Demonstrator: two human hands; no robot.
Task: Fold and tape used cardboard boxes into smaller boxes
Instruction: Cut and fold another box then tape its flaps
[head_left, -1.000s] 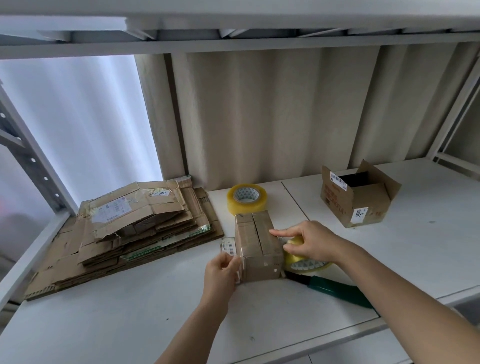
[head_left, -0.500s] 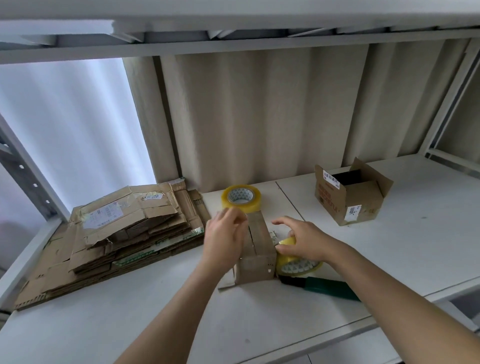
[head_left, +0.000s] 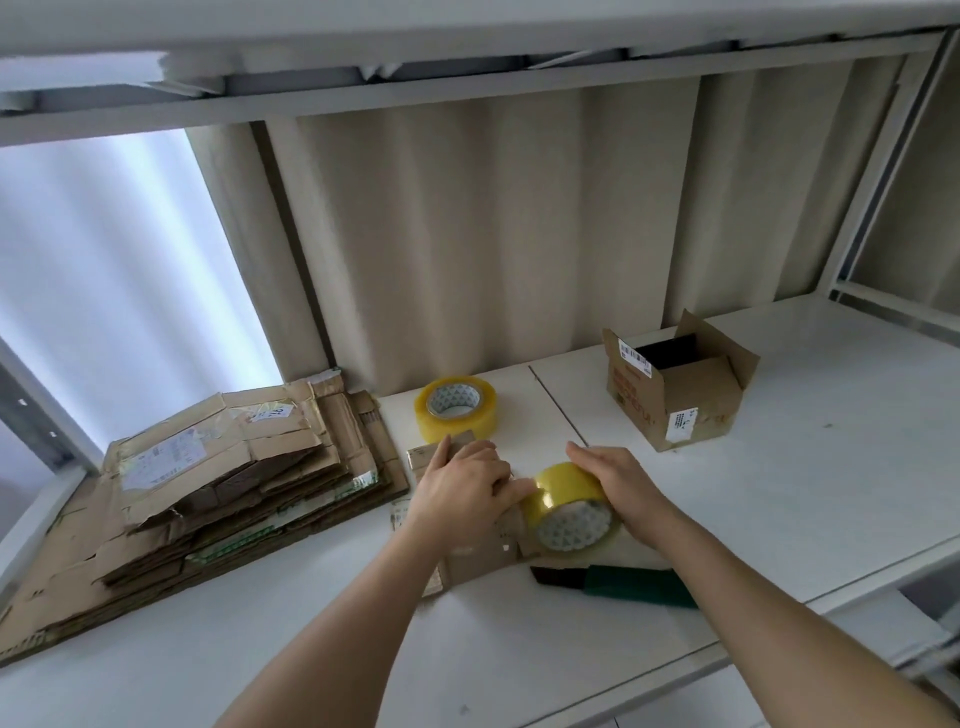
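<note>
While the stack of flattened cardboard (head_left: 208, 493) waits at the far left of the white shelf (head_left: 805, 493), all the action sits in the middle, so let's sweep across. Just right of that stack, the left hand (head_left: 460, 491) lies on top of the small folded box (head_left: 478, 558), fingers curled down over its upper face and pinning it to the shelf. Right beside it, touching the box's right side, the right hand (head_left: 618, 480) is wrapped over a yellow tape roll (head_left: 569, 512), fingers curved round its top and gripping it. Beyond the hands, farther back, a second tape roll (head_left: 456, 408) stands idle, and near the right forearm a green-handled cutter (head_left: 623, 584) lies on the shelf. Far right, an open finished box (head_left: 678, 382) sits well apart. This looks like the taping step: the box is folded and held, the roll is at its seam. I can't tell whether a strip is already stuck down. Next move, by my reading: pull the roll across the seam while the left hand holds the flaps flat, then reach for the cutter.
</note>
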